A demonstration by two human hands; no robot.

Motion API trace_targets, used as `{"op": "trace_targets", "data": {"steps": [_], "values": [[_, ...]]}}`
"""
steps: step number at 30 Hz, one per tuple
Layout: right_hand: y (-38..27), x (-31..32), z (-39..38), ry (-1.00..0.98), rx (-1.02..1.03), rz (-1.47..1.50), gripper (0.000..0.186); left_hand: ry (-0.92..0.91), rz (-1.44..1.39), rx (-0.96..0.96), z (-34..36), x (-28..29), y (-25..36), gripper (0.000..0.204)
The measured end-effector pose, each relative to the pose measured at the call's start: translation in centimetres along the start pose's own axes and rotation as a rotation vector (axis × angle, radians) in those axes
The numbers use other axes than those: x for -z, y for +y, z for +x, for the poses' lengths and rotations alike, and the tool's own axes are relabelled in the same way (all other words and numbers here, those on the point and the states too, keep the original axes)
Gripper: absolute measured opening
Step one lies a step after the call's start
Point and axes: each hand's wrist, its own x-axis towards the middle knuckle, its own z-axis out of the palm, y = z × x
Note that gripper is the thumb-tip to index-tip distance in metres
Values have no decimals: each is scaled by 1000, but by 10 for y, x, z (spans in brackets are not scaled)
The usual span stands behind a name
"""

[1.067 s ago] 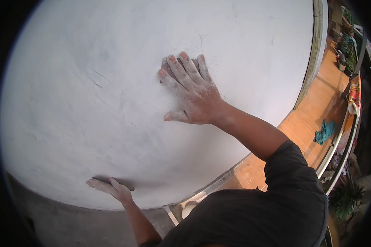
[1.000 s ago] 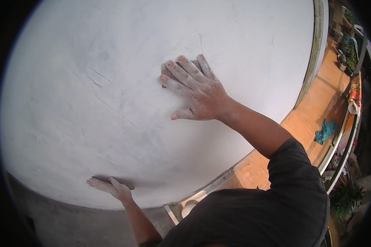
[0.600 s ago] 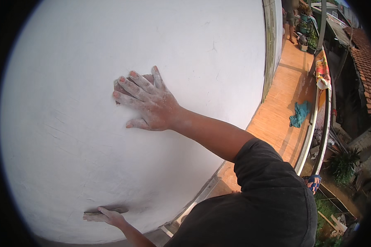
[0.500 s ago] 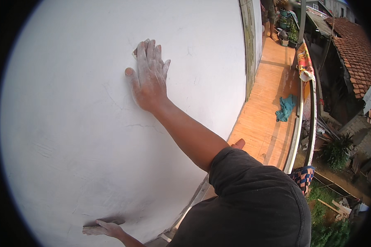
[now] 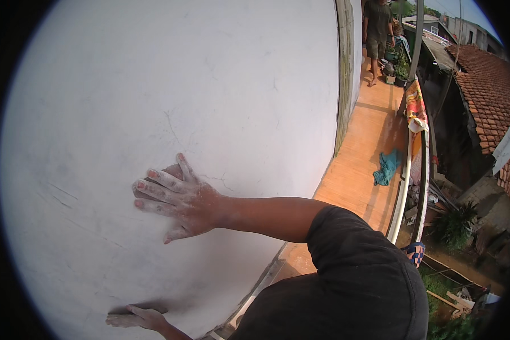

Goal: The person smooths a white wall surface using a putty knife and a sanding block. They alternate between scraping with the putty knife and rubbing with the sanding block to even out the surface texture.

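My right hand (image 5: 178, 198) is pressed on the white wall (image 5: 221, 96), dusted white, with fingers spread over a thin grey-brown pad (image 5: 173, 170), mostly covered. It is left of and below the middle of the picture. Low on the same wall, my left hand (image 5: 139, 319) lies flat with straight fingers and a dark shadow along it; whether anything is under it I cannot tell. Fine cracks and scuffs mark the plaster around both hands.
An orange-floored walkway (image 5: 357, 187) runs along the wall, with a teal cloth (image 5: 386, 169) on it and a railing (image 5: 422, 187) draped with a colourful cloth (image 5: 416, 107). A co-worker (image 5: 377, 39) stands at its far end beside potted plants (image 5: 401, 65). Tiled roofs (image 5: 481, 96) lie beyond.
The view has swung toward the walkway, showing more roofs and the co-worker, who has come closer. My right hand rose, then moved down and left; my left hand sits lower in the picture.
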Motion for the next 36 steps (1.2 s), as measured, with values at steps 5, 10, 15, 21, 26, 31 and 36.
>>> {"op": "trace_targets", "data": {"steps": [5,10,15,21,26,31,36], "values": [[20,3,8,399,-685,-126,89,-38,-95,-4,-2,3,3,75],[0,-5,12,86,157,-194,91,-50,-132,-20,0,7,1,75],[13,8,34,504,-684,-66,85,-47,-177,31,0,6,0,75],[6,10,25,120,-78,-307,84,-41,-182,-28,1,4,-1,75],[5,13,44,289,-384,-94,82,-41,-163,-87,0,3,-5,77],[22,22,52,239,-224,-200,80,-43,-182,-49,0,3,-6,77],[-1,21,72,177,-200,-177,81,-46,-171,-54,0,4,-7,75]]}}
